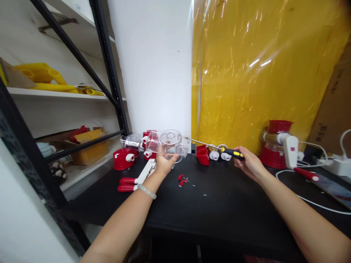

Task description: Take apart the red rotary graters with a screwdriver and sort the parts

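Observation:
My left hand (165, 163) is closed around a clear plastic housing (170, 138), held up above the black table. My right hand (250, 163) grips a screwdriver (230, 152) with a black and yellow handle. Its long metal shaft points left, and the tip is at the housing's right end; I cannot tell whether it touches a screw. Below the housing lie small red plastic parts (181, 179) and several tiny metal pieces. Two white crank handles with red grips (128, 181) rest near my left wrist.
Red bases (122, 159) and a clear drum housing (131, 141) stand at the left. Red hoppers (202, 156) and white-ended drums (214, 155) sit behind. An assembled red and white grater (279, 142), a white cable (298, 197) and a phone (333, 188) are at the right. A shelf rack (105, 54) borders the left.

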Available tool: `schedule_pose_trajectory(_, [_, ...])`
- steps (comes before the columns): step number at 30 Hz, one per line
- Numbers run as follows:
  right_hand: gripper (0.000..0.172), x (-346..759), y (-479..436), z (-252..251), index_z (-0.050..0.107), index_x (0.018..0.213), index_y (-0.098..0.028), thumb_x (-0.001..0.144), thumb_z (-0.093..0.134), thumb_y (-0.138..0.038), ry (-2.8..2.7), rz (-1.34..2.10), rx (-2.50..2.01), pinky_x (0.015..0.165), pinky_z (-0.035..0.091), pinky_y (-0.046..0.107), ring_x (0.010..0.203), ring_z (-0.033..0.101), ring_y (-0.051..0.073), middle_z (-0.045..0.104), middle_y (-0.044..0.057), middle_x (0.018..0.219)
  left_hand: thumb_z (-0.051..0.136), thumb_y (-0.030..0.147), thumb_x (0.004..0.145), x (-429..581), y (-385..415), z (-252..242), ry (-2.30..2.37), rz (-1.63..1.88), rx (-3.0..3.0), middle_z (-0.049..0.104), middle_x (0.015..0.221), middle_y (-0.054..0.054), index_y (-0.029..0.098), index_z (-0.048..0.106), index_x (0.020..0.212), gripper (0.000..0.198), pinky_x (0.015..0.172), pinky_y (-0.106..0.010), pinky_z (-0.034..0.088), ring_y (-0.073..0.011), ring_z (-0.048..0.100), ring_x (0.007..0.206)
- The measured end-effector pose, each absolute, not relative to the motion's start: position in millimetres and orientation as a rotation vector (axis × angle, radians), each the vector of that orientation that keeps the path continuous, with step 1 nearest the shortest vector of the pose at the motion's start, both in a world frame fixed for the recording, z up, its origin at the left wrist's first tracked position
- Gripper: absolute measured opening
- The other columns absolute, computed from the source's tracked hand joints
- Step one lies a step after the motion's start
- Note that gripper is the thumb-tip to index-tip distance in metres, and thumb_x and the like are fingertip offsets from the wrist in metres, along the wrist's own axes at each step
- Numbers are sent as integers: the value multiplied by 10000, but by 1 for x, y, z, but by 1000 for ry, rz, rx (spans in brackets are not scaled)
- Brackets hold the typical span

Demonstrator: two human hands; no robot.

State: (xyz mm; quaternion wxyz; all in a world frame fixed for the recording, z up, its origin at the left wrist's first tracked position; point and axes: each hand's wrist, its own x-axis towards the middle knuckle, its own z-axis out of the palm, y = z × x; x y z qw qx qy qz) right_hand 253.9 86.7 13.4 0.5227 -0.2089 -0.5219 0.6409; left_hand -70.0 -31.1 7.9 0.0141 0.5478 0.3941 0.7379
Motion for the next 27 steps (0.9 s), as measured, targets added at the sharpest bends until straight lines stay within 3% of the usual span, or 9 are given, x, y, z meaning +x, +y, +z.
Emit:
schedule_pose_trajectory(3, [246,258,83,19,623,876,-296,665,745,-268,-1138,1603,-332,593,500,313,651,620,164,669,-28,746,797,386,625,-70,-31,8,1240,2301,1690,582,1207,-146,196,492,1169,652,634,-237,583,-267,628,1104])
schedule_pose_trajectory(6, [241,263,81,25,623,887,-301,663,707,-327,-1100,1683,-254,699,533,408,859,672,243,713,16,926,805,381,616,-68,-31,8,1243,2275,1700,562,1252,-154,193,493,1160,655,620,-221,575,-270,617,1126])
schedule_pose_trajectory(9, [338,261,82,24,626,849,-252,766,603,-578,-1161,1647,-396,557,501,384,618,646,231,687,50,716,807,373,614,-66,-32,8,1245,2255,1709,563,1262,-154,193,495,1148,644,627,-223,578,-276,603,1152])
schedule_pose_trajectory(12, [369,255,84,19,624,792,-226,796,612,-594,-1253,1542,-495,414,368,280,351,393,123,459,-42,413,802,371,618,-67,-32,8,1233,2270,1705,568,1252,-156,196,492,1150,640,631,-228,581,-271,613,1134])
schedule_pose_trajectory(17, [228,260,80,24,633,848,-286,651,748,-265,-1104,1596,-294,602,503,313,658,616,167,661,-19,736,804,367,604,-68,-30,8,1213,2300,1682,586,1215,-148,198,494,1148,648,628,-242,587,-265,648,1066])
schedule_pose_trajectory(20, [210,265,80,28,634,885,-297,711,686,-402,-1066,1658,-234,669,532,391,825,664,236,700,15,873,813,359,587,-68,-30,7,1220,2278,1692,583,1222,-151,201,493,1156,671,615,-238,584,-280,633,1099])
schedule_pose_trajectory(23, [373,264,84,24,625,778,-243,801,573,-612,-1138,1609,-358,492,460,324,492,559,174,601,11,550,811,362,596,-68,-31,6,1228,2253,1711,579,1236,-158,199,489,1158,668,605,-228,580,-277,631,1101])
schedule_pose_trajectory(25, [397,261,87,20,584,662,-224,828,584,-585,-1224,1584,-415,412,362,269,339,352,108,384,-50,354,801,366,615,-68,-31,6,1221,2249,1716,572,1249,-163,199,480,1167,661,612,-231,582,-274,634,1097])
schedule_pose_trajectory(27, [280,259,87,18,589,662,-224,812,656,-451,-1241,1587,-395,424,364,258,358,342,101,377,-59,363,795,376,625,-68,-32,7,1217,2261,1705,566,1258,-166,199,467,1183,671,620,-237,584,-273,636,1097])
